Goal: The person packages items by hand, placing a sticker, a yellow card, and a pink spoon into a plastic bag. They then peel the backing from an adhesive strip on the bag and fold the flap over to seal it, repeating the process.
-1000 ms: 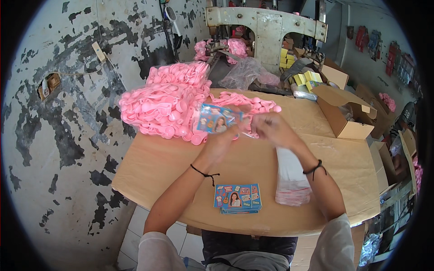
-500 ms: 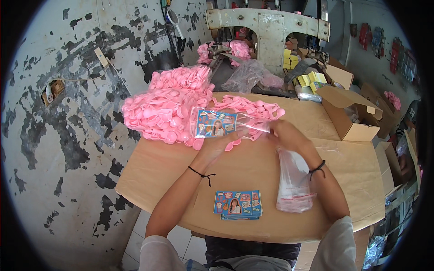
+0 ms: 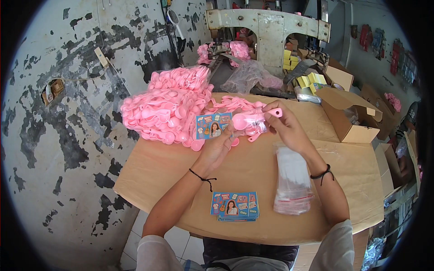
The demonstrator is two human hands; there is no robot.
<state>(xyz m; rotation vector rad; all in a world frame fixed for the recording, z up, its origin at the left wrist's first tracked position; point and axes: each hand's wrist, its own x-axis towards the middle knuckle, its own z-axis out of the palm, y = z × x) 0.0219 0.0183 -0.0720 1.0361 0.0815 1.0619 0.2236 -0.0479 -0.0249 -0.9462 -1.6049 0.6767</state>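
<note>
My left hand (image 3: pixel 215 152) grips a clear plastic bag with a blue printed card (image 3: pixel 213 126) in it, held above the table's far middle. Between the fingers of my right hand (image 3: pixel 289 132) is the handle end of a pink measuring spoon (image 3: pixel 241 122). Its round bowl points left, overlapping the bag near the card's right edge; I cannot tell how far inside the bag it lies. Loose pink spoons (image 3: pixel 226 103) lie just behind both hands. Nearer to me are a stack of blue cards (image 3: pixel 234 206) and, below my right wrist, a pile of clear bags (image 3: pixel 293 180).
Big bags of pink spoons (image 3: pixel 162 108) are heaped at the table's far left. An open cardboard box (image 3: pixel 357 131) sits at the right edge of the brown-covered table (image 3: pixel 149 176). Behind stand a pale metal machine (image 3: pixel 270 40), crumpled plastic (image 3: pixel 246 77) and yellow boxes (image 3: pixel 312 79).
My right hand has gone from pulling at the bag's right end to holding a pink spoon there, over the bag. My left hand and the card have shifted slightly left.
</note>
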